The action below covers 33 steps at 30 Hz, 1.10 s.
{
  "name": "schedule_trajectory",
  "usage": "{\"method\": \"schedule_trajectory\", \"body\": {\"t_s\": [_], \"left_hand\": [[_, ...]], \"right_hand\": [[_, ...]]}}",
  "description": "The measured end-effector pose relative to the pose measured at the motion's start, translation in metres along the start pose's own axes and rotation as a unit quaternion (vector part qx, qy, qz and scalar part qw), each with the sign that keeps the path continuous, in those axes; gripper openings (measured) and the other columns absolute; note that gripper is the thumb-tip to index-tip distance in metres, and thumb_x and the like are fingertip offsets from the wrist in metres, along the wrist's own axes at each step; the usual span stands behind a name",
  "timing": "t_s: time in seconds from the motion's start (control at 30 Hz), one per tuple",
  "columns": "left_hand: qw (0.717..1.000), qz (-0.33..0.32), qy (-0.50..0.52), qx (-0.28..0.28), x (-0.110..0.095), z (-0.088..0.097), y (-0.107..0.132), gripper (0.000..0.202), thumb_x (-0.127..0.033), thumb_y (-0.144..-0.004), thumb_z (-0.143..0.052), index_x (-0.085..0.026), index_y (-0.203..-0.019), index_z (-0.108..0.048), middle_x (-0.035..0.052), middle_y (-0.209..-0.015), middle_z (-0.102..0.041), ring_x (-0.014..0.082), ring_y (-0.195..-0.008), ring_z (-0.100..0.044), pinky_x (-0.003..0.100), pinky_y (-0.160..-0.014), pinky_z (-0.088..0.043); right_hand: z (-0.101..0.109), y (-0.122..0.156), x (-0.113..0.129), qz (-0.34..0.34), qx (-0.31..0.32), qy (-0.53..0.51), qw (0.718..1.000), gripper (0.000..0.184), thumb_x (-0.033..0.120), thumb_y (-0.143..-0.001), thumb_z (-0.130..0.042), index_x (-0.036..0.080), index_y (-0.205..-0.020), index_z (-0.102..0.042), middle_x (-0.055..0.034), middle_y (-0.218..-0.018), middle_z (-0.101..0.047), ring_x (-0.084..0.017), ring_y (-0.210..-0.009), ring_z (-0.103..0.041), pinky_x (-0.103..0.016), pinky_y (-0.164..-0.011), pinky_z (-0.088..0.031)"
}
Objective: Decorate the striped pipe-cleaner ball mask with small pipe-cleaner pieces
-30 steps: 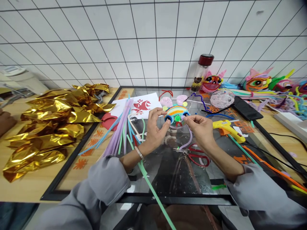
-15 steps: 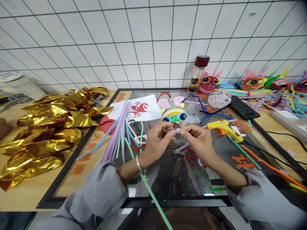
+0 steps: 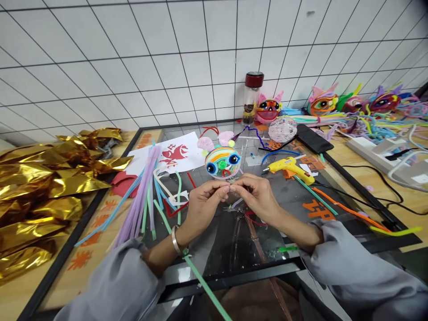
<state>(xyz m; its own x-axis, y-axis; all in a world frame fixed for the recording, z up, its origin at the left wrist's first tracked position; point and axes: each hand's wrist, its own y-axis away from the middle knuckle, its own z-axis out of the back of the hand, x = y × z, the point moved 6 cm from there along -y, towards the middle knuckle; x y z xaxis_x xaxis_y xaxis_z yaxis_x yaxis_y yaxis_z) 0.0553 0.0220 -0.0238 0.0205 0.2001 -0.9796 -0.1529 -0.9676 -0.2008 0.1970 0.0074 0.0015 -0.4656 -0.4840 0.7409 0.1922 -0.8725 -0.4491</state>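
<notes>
My left hand (image 3: pixel 207 201) and my right hand (image 3: pixel 257 195) meet fingertip to fingertip over the glass tabletop, each in a pinch. Between them is a small lilac piece, now almost wholly hidden by the fingers. Just beyond my fingertips sits a round animal head (image 3: pixel 222 156) with striped pipe-cleaner covering, blue-rimmed eyes and pink ears. Below my hands lie small pliers (image 3: pixel 234 208) and red pipe cleaners (image 3: pixel 256 219). A bundle of lilac pipe cleaners (image 3: pixel 140 196), with green and blue ones, rests left of my left hand. One long green pipe cleaner (image 3: pixel 207 287) passes beneath my left wrist.
A yellow glue gun (image 3: pixel 289 167) with its cord lies to the right. Farther back stand a lidded bottle (image 3: pixel 252 98), a whitish ball (image 3: pixel 282 129) and several finished heads (image 3: pixel 323 100). Gold foil (image 3: pixel 63 191) covers the left side; a power strip (image 3: pixel 384 156) is far right.
The view has shifted, so the tabletop things appear farther left. My hands have drawn closer together, and the lilac piece seen between the fingertips before is now mostly covered.
</notes>
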Motion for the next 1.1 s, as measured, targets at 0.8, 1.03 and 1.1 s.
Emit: {"method": "schedule_trajectory", "body": {"t_s": [0.8, 1.03, 1.1], "left_hand": [[0.955, 0.176, 0.236, 0.048, 0.023, -0.014, 0.0, 0.03, -0.03, -0.063, -0.082, -0.012, -0.076, -0.063, 0.0016, -0.069, -0.069, 0.0064, -0.054, -0.058, 0.018, -0.053, -0.045], [0.917, 0.233, 0.317, 0.074, 0.023, -0.022, 0.004, 0.029, -0.026, -0.063, -0.084, -0.011, -0.075, -0.062, 0.0013, -0.068, -0.066, 0.0052, -0.056, -0.057, 0.015, -0.053, -0.045], [0.899, 0.253, 0.347, 0.081, 0.023, -0.025, 0.006, 0.028, -0.023, -0.063, -0.084, -0.011, -0.075, -0.062, 0.0009, -0.068, -0.065, 0.0047, -0.056, -0.057, 0.014, -0.054, -0.045]], "right_hand": [[0.141, 0.013, -0.096, -0.326, -0.075, 0.4, 0.853, 0.03, 0.047, -0.068, -0.065, 0.018, -0.075, -0.067, -0.0047, -0.061, -0.058, -0.023, -0.062, -0.056, -0.033, -0.056, -0.035], [0.129, 0.018, -0.058, -0.095, -0.272, 0.291, 0.912, 0.031, 0.043, -0.063, -0.068, 0.019, -0.081, -0.064, -0.0055, -0.079, -0.062, -0.021, -0.071, -0.057, -0.034, -0.062, -0.045], [0.118, 0.019, -0.045, -0.03, -0.275, 0.282, 0.919, 0.027, 0.041, -0.067, -0.068, 0.02, -0.083, -0.062, -0.0043, -0.077, -0.061, -0.02, -0.069, -0.056, -0.032, -0.058, -0.044]]}}
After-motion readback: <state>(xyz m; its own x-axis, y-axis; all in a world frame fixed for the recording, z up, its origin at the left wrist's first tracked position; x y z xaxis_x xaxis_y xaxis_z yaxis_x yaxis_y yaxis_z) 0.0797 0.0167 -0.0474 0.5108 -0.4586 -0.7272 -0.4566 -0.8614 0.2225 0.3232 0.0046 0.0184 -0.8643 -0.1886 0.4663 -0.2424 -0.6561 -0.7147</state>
